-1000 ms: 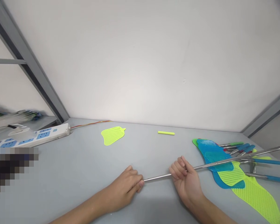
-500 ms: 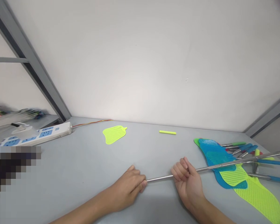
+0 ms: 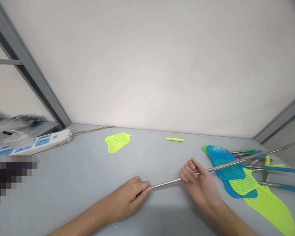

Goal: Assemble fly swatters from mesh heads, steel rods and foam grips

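Starting from our left, there's the white power strip (image 3: pixel 56 138) with its blue socket faces, red and yellow wires (image 3: pixel 93 130) trailing off behind it along the back of the grey worktop (image 3: pixel 76 177). Next along, we see a loose lime mesh head (image 3: pixel 118 142) lying flat, its little stub pointing right. Nearer us comes the left grip (image 3: pixel 134 198), closed tight, and look what's in it: the near end of the slim metal rod (image 3: pixel 166 183), its tip hidden from us inside the fingers! The rod slants away to the right and upward in our view, a bare stretch showing between the two hands. Beyond that stretch, well apart from the rod, a short lime stick (image 3: pixel 174 139) lies near the wall. Now the right grip (image 3: pixel 200 185), palm turned toward us, fingers curled round the rod partway along. On it runs, passing across the blue mesh heads (image 3: pixel 220 157); whether it touches them, we can't tell. Beside those, lime mesh heads (image 3: pixel 272 208) spread toward us, with blue handles (image 3: pixel 282 169) and a green handle (image 3: pixel 249 150) jumbled about, and the rod's far end sticks out past the lot.
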{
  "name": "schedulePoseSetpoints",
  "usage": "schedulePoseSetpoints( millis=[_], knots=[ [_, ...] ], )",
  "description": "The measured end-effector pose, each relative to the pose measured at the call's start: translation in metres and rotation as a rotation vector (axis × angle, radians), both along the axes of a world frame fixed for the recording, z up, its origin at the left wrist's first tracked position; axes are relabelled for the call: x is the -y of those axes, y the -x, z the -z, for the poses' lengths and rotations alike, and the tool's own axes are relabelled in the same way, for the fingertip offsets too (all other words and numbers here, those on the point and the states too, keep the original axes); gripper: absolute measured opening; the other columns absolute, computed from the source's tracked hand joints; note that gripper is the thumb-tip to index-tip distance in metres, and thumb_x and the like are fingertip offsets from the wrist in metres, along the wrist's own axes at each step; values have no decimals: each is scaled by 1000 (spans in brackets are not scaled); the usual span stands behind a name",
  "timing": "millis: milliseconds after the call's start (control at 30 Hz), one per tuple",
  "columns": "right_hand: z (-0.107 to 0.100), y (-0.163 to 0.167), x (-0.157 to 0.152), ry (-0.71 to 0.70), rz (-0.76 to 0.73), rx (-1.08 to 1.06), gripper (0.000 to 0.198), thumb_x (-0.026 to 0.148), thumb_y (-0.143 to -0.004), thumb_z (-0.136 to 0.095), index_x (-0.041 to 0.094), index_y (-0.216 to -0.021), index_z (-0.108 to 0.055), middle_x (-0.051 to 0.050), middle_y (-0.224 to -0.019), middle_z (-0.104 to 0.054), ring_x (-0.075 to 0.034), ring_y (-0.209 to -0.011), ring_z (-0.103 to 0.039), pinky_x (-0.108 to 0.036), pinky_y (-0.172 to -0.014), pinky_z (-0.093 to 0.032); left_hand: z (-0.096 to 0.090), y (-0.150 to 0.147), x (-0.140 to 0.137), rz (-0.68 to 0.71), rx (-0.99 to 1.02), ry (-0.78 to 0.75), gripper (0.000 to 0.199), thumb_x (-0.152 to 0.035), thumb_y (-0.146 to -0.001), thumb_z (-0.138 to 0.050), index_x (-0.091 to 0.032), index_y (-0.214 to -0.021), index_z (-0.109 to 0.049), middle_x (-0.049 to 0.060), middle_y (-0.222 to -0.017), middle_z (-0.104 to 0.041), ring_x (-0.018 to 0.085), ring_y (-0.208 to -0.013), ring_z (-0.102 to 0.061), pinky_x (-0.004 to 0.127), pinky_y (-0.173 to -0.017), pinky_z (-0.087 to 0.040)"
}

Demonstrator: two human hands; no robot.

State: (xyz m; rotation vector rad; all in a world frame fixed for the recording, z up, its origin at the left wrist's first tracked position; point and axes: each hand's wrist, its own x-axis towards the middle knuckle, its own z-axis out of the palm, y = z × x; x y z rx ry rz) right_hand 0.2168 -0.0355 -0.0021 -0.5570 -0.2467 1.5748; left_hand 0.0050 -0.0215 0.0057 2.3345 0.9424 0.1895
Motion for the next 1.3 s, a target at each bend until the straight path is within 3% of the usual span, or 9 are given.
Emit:
schedulePoseSetpoints(
  millis=[200,433,1300],
  knots=[
    [-12,-19,-6,-25,71,33,24,24,-74,-51,17,-57,-35,6,-50,-21,-5,-41,-27,-22,-44,-31,2,3,-7,9,20,-35,34,-33,-88,-21,-20,-68,-46,-1,-68,-48,13,-66,-43,25,-63,-35],
    [-18,-39,-12,-28,150,-4,24,22,-75,-48,17,-57,-33,7,-47,-18,-5,-38,-23,-21,-41,-28,0,4,-9,-5,9,-40,33,-33,-88,-21,-20,-68,-43,-2,-66,-46,13,-66,-43,25,-63,-35],
    [-3,-26,-11,3,101,-58,21,17,-73,-52,17,-60,-35,7,-50,-21,-5,-40,-25,-20,-42,-30,2,7,-9,-46,36,-1,29,-35,-88,-23,-21,-78,-47,-2,-72,-50,14,-71,-46,25,-65,-36]
  ],
)
